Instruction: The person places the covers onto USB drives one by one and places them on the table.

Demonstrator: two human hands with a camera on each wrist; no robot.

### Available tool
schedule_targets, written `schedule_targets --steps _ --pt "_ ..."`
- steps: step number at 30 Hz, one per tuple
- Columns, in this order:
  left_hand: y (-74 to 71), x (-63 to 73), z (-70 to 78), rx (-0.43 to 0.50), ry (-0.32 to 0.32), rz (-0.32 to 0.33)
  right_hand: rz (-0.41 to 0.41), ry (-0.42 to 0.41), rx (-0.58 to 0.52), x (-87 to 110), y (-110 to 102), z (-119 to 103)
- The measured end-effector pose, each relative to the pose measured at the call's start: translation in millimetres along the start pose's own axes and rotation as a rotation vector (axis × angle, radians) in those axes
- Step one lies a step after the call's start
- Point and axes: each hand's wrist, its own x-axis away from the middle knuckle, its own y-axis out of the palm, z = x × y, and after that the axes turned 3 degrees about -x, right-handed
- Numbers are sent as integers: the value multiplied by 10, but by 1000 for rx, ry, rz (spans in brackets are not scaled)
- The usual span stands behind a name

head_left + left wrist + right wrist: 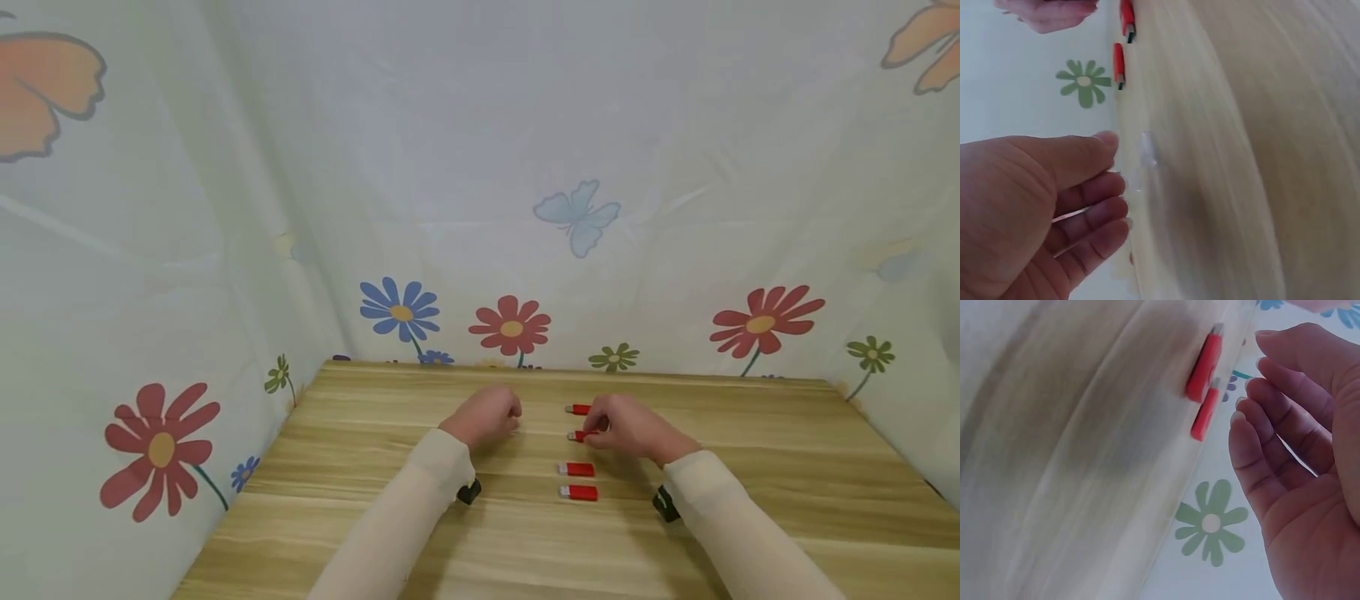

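Observation:
Red USB sticks with metal plugs lie in a column on the table: two nearer ones (578, 492), and two farther ones (575, 436) beside my right hand (630, 427). That hand hovers with loosely bent fingers, and in the right wrist view a gap separates its thumb and fingers from the red sticks (1204, 369). My left hand (487, 415) is to the left of the column, fingers softly bent and nothing visibly held. Close to its fingertips in the left wrist view is a small clear plastic piece (1148, 149); a second, fainter one lies beside the fingers.
The wood-grain table (360, 467) ends at a back edge against a pale curtain (450, 167) printed with flowers and butterflies. Curtain also hangs along the left and right sides. Black straps sit at both wrists.

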Motion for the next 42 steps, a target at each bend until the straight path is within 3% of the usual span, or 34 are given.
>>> schedule_targets --steps 11,25,31,38,42 --pt "1 71 44 -86 57 -5 -53 91 1 -112 17 88" --pt "-9 68 104 -128 38 -52 -117 146 -16 -136 108 201" --pt "-39 88 136 -166 58 -56 -129 149 -14 -129 99 217" --pt "-5 57 78 -220 71 -49 -119 63 22 -141 80 217" --pt "0 44 57 -221 89 -36 -118 55 51 -158 87 221"
